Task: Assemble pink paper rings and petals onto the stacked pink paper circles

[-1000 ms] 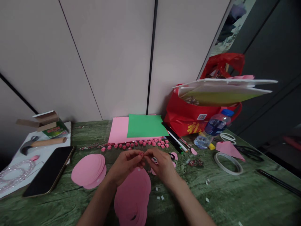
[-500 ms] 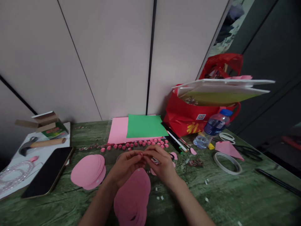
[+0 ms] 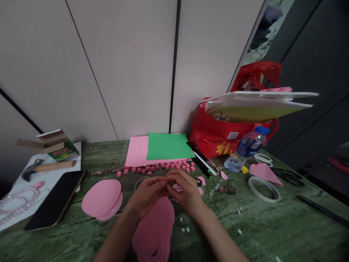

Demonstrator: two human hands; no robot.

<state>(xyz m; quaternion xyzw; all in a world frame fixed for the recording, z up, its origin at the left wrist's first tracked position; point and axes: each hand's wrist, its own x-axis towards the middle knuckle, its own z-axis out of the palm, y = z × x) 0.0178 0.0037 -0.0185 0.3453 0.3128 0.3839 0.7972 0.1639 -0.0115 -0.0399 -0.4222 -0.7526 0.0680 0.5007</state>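
Observation:
My left hand (image 3: 147,194) and my right hand (image 3: 185,189) meet over the table, fingertips together. Pinched between them is a small pink paper roll (image 3: 164,181), mostly covered by the fingers. Just beyond lie several finished-looking pink paper rosettes (image 3: 163,165) in loose rows. Below the hands spreads a stack of pink paper petal shapes (image 3: 154,229). Left of it is a second stack of pink paper rounds (image 3: 102,198). Partly hidden by my right hand are loose pink paper pieces and a dark scissor-like handle (image 3: 200,181).
Behind are green paper (image 3: 167,145), pink paper (image 3: 136,149) and pens (image 3: 203,162). To the right stand a red bag (image 3: 209,131) and a water bottle (image 3: 247,147), with a tape roll (image 3: 264,189) nearer. A phone (image 3: 56,200), a hammer (image 3: 56,165) and an opened box (image 3: 61,147) are left.
Both hands stay together with the pink roll between them. The right hand's fingers have shifted slightly, and the left hand has moved a little right.

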